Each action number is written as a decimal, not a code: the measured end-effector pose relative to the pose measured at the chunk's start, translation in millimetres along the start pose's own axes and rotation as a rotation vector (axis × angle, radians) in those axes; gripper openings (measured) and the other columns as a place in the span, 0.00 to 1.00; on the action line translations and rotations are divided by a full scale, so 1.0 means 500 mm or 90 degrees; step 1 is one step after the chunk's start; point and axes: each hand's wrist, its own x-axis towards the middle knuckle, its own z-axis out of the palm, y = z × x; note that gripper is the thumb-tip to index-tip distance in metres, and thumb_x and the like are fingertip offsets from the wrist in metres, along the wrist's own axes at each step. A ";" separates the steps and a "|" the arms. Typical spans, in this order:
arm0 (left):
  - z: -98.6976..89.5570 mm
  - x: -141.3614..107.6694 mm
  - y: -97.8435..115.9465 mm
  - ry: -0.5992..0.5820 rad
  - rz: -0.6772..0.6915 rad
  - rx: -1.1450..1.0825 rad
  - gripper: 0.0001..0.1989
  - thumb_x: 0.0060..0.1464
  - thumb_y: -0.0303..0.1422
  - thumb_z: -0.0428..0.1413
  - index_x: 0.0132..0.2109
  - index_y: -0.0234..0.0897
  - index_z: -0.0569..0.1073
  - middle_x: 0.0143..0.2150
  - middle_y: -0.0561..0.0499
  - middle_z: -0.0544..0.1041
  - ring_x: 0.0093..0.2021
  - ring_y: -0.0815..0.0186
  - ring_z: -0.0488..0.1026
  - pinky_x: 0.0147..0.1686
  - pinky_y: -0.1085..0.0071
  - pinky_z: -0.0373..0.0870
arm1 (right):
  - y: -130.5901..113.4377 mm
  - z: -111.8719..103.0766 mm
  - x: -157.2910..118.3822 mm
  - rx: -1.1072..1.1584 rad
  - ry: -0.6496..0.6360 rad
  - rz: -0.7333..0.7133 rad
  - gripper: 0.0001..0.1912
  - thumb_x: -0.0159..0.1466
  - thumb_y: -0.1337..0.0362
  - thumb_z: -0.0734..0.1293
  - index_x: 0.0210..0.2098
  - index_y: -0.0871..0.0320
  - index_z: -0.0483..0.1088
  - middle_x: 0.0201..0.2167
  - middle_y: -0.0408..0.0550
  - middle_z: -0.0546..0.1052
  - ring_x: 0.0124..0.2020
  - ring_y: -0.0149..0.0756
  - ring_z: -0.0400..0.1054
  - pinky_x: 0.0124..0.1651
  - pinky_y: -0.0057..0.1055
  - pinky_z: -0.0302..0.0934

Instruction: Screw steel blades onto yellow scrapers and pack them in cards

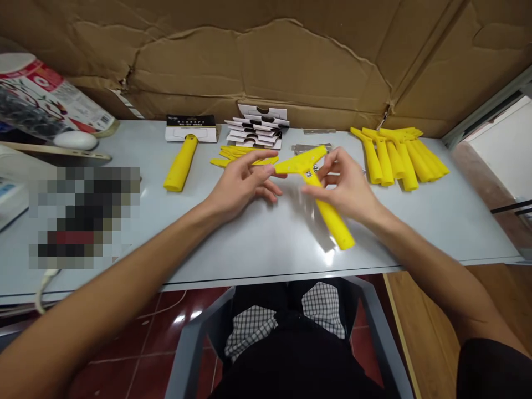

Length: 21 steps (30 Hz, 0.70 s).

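Observation:
A yellow T-shaped scraper [333, 219] is held above the table, its head up and its round handle slanting down to the right. My left hand [239, 185] pinches the left end of the head between thumb and fingers. Around the neck, near small metal screws [308, 173], my right hand [351, 185] is closed with thumb and fingers. Behind my left hand lie several flat yellow pieces [236, 152]. Thin clear strips [310, 148] lie behind the scraper's head.
Several yellow scraper handles [409, 172] lie at the right. A carded yellow scraper [182, 166] and stacked white-and-black cards [257, 128] sit toward the back. At the left are a white mouse [75, 140], a patterned package [54, 97] and a blurred-out object [83, 216]. Cardboard [257, 66] stands behind.

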 end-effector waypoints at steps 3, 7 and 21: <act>0.003 -0.002 -0.004 -0.012 -0.040 0.037 0.29 0.58 0.42 0.71 0.61 0.32 0.79 0.33 0.45 0.84 0.30 0.59 0.84 0.34 0.62 0.84 | 0.033 0.039 -0.020 0.009 -0.077 0.051 0.35 0.51 0.53 0.86 0.37 0.49 0.56 0.34 0.36 0.71 0.31 0.32 0.69 0.37 0.38 0.71; -0.001 -0.001 -0.010 -0.038 -0.052 0.124 0.26 0.57 0.42 0.71 0.57 0.30 0.83 0.30 0.46 0.83 0.29 0.60 0.81 0.36 0.61 0.82 | 0.043 0.040 -0.032 -0.003 -0.113 0.095 0.33 0.55 0.51 0.84 0.37 0.50 0.57 0.33 0.37 0.73 0.29 0.33 0.72 0.30 0.35 0.68; -0.007 0.002 -0.015 -0.063 0.011 0.242 0.21 0.61 0.43 0.67 0.56 0.36 0.85 0.47 0.43 0.87 0.41 0.58 0.82 0.44 0.60 0.80 | 0.019 0.006 -0.026 0.126 -0.257 0.213 0.36 0.57 0.55 0.84 0.43 0.48 0.53 0.33 0.39 0.82 0.25 0.35 0.77 0.22 0.32 0.74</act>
